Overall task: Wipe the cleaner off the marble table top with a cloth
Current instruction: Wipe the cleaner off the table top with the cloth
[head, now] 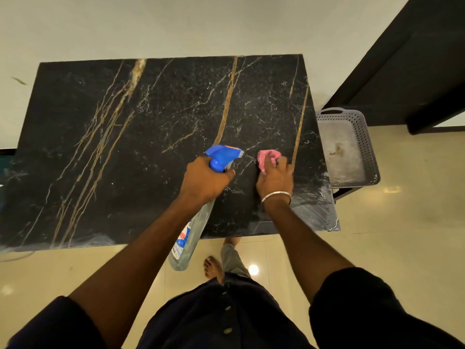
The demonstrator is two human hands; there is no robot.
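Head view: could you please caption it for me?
Right hand presses pink cloth on table top; left hand holds spray bottle.

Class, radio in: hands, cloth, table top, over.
Left hand grips spray bottle. Right hand holds pink cloth on table top. White smears at near right corner. Nothing blocking.

Off to the right of the right hand's fingers (281, 164), there's a grey perforated basket (367, 147), handle at its far end, bottom stained, perched on a dark stand. Farther right and beyond the fingertips, a black panel (412, 71) slants up against a pale wall (176, 26). Back behind the fingers, glossy cream floor tiles (402, 248), and a round lamp glare (253, 269) shining off them
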